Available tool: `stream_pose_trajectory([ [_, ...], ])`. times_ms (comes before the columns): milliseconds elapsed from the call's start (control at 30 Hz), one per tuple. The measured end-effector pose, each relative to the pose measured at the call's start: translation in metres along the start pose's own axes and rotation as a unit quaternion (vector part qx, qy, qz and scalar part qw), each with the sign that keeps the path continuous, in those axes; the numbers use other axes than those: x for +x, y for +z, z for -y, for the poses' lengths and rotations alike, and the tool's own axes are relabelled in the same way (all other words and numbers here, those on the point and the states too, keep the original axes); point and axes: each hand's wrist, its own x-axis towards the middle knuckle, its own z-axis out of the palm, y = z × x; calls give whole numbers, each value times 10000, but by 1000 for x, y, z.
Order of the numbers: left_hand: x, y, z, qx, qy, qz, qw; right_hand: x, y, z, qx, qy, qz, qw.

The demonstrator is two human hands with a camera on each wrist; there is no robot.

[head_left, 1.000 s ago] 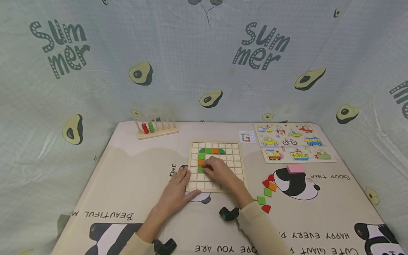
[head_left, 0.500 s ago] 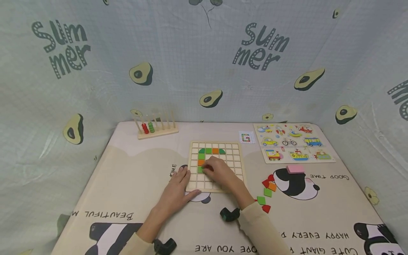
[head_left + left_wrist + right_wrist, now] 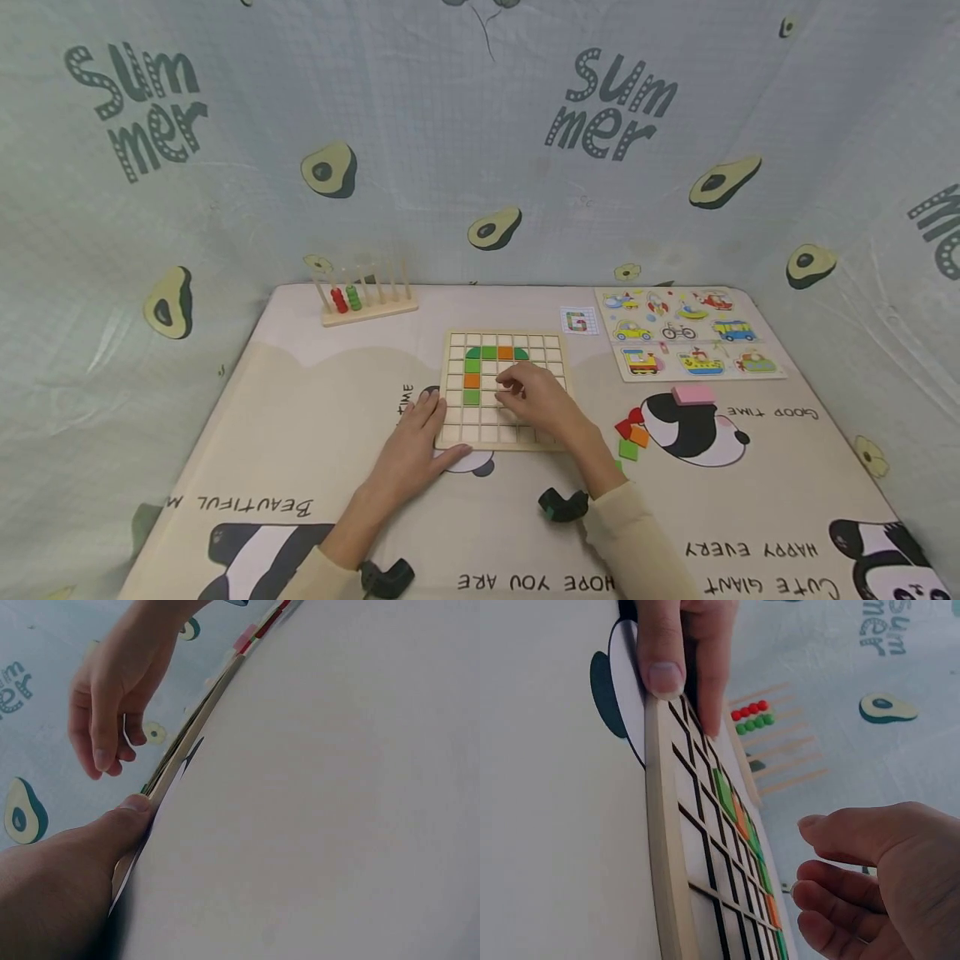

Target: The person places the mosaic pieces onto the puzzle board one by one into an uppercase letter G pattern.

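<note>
A wooden grid board (image 3: 495,439) lies mid-table. Green and orange tiles (image 3: 472,381) fill cells down its left side and along its top, the top row ending in rounded dark green corner pieces (image 3: 521,354). My left hand (image 3: 415,433) rests along the board's left edge, fingers straight, thumb against the front corner. Over the middle of the grid hovers my right hand (image 3: 536,396); in the right wrist view its thumb and loosely bent fingers (image 3: 832,892) stand apart with nothing between them.
Loose red, orange and green pieces (image 3: 628,450) lie right of the board, near a pink block (image 3: 693,394). Behind are a small pattern card (image 3: 580,321), a vehicle puzzle board (image 3: 705,372) and a peg stand with beads (image 3: 371,313). A patterned curtain (image 3: 420,150) closes the back.
My right hand has let go of the green tile in the left column and moved right, leaving that tile in its cell. The left hand stays on the board's edge.
</note>
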Motion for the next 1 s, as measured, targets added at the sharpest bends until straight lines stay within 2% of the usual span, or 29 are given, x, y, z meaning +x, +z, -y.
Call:
stream_pose_trajectory([
  [767,1,1,1,-79,-44,10,10000,-38,-43,-37,-78,363,-578,9976],
  [1000,1,3,3,-18,18,-61,10000,-48,-52,-48,-110,653,-620,9959],
])
